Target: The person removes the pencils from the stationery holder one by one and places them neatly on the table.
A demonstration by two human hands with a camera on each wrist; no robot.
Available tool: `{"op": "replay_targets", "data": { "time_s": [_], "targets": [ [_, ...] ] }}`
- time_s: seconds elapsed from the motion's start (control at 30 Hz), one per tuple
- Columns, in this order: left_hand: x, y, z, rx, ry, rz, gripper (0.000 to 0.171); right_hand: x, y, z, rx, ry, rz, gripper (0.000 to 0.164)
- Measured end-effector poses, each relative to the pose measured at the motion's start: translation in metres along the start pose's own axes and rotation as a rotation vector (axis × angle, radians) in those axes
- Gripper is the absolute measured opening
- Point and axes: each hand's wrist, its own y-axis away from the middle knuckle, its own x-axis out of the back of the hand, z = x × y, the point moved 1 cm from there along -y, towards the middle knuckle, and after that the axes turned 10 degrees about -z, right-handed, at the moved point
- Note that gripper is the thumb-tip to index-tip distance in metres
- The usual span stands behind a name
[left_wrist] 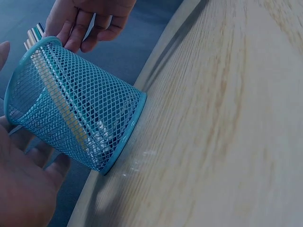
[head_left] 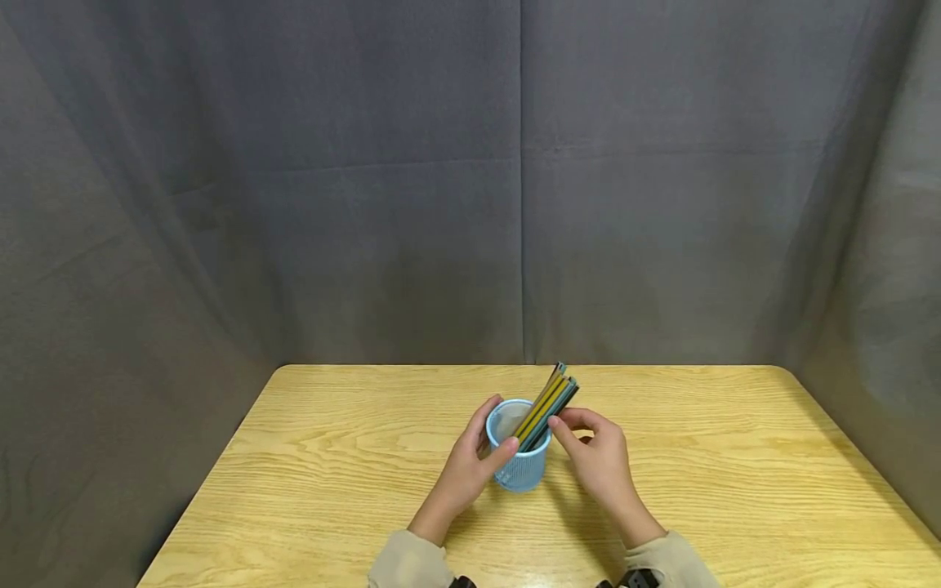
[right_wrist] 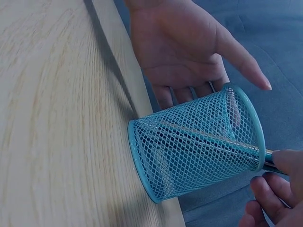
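A light-blue mesh pen holder stands upright on the wooden table. Several pencils, yellow, teal and dark, lean inside it, their upper ends past the rim on the right. My right hand pinches some of them near the rim between thumb and fingers, clearest in the right wrist view, where the pencils poke out. On the other side my left hand is beside the holder, its fingers along the wall and partly hidden behind it. The left thumb sticks out straight, apart from the rim.
The wood-grain table has its rear edge just beyond the holder. Grey cloth hangs behind the table and along both sides. Beige sleeves cover the forearms at the front, with dark wrist gear showing at the bottom.
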Motion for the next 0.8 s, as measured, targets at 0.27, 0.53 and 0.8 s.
{"op": "replay_targets", "data": {
  "time_s": [0.27, 0.53, 0.8],
  "targets": [
    [-0.0020, 0.0011, -0.0008, 0.028, 0.012, -0.012, 0.071, -0.0024, -0.0003, 0.0010, -0.011, 0.017, -0.003, 0.016],
    [-0.0030, 0.0016, -0.0009, 0.058, -0.007, -0.005, 0.074, -0.0023, 0.0009, 0.0002, 0.021, 0.005, 0.027, 0.014],
    [-0.0024, 0.0019, -0.0007, 0.063, 0.009, -0.014, 0.074, -0.0015, 0.0012, -0.0001, 0.019, -0.001, 0.029, 0.015]
  ]
}}
